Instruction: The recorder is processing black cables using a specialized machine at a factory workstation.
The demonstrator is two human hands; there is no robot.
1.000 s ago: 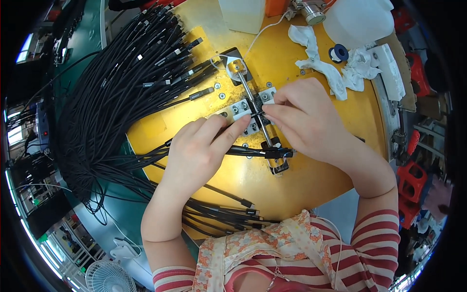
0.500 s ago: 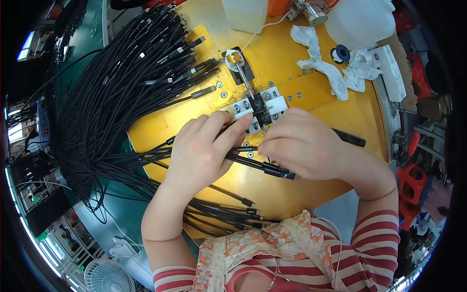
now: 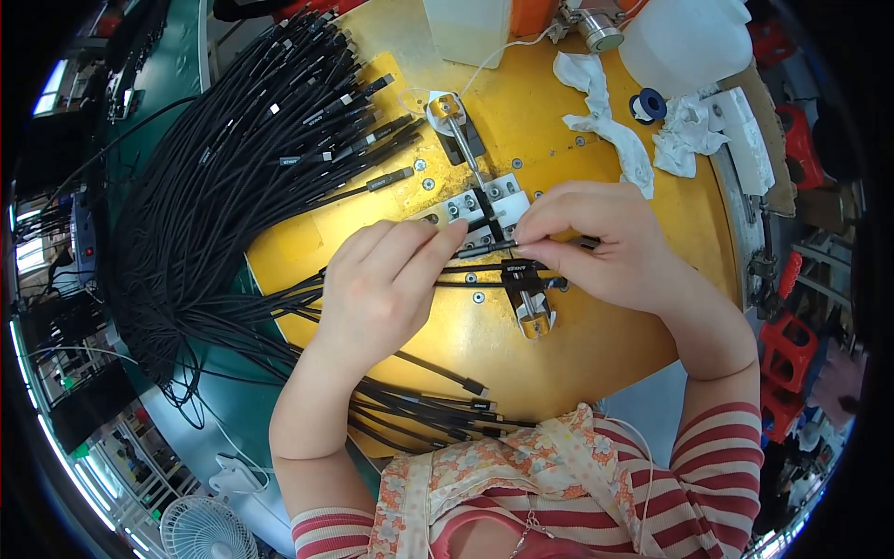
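Observation:
My left hand is closed around several black cables, thumb and index finger pinching one cable near its end. My right hand pinches the tip of that cable between thumb and forefinger, just in front of a small metal fixture. The fixture has pale blocks with screws and a dark middle slot; a metal rod with a brass end points into it. Other cable ends with black connectors lie below the pinched one, over a second brass-ended rod. A dark piece shows partly behind my right fingers.
A large bundle of black cables fills the left of the yellow work surface. More cable ends lie near my apron. Crumpled white tissue, a blue spool, a translucent jug and a clear container stand toward the back.
My right hand has shifted up and its fingers have extended, still at the cable end. The black stick that stuck out beyond it is now mostly hidden. Lower connectors now show over the near rod.

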